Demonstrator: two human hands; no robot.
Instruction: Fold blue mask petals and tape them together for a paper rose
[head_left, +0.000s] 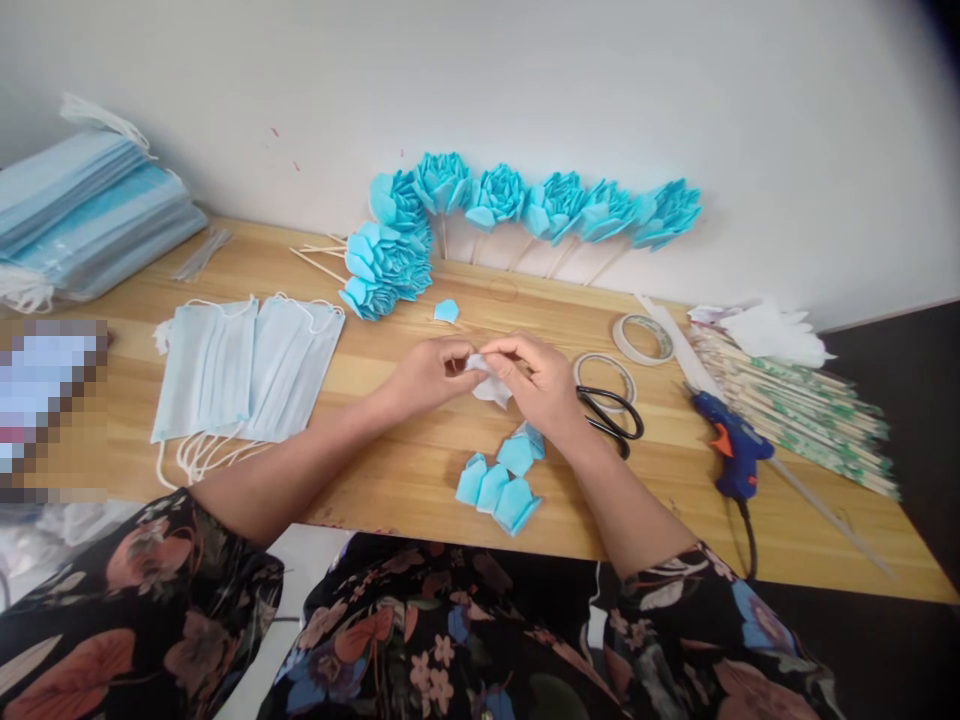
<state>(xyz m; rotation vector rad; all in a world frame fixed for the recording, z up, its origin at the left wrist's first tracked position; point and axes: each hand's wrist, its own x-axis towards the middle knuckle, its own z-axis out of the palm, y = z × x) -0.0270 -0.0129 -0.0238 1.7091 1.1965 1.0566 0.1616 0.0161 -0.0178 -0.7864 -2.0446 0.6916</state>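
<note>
1. The left hand [435, 375] and right hand [536, 385] together pinch one pale piece [491, 390] above the middle of the table [405, 475].
2. Blue petals [493, 487] lie on the near side.
3. Scissors [639, 420] lie right of the hands, masks [217, 370] left.

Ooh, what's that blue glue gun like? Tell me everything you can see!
The glue gun is dark blue and looks plastic, with an orange trigger and a small orange mark on its handle. It lies on its side on the wooden table, nozzle pointing left and away from the person. A black cord runs from the handle to the table's front edge. A pale stick stretches out from its back end. Neither the left hand nor the right hand touches it.
</note>
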